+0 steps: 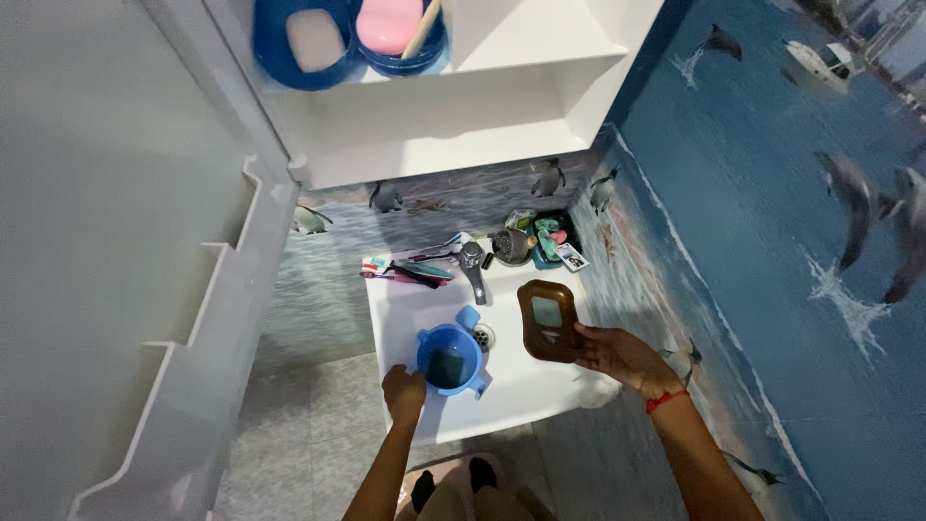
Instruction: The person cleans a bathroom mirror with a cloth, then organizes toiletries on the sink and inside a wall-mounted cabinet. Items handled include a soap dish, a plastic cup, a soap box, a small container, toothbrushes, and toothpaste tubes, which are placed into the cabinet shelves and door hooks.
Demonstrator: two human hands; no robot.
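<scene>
Looking down at a small white sink [540,386] in a corner tiled with sea-animal pictures. The person's right hand [617,355] grips the near edge of a brown oval soap dish [548,320], which it holds tilted up over the right part of the basin; a pale greenish bar of soap [546,312] lies inside it. The left hand [403,391] is closed on the near rim of a blue plastic bowl [449,359] that sits in the basin just beside the drain [483,337], with something dark and square in it, perhaps a sponge, though I can't be sure.

As for progress, I'd judge the work to be somewhere in the middle: both pieces are in hand at the sink, yet no water shows running from the tap [472,267], and no suds are visible. Whether the dish has been rinsed cannot be told from here.

Behind the tap lie toothbrushes [405,271] and a clutter of small items. Above, an open white cabinet shelf [502,77] carries two more blue dishes [347,39], one with pink soap.
</scene>
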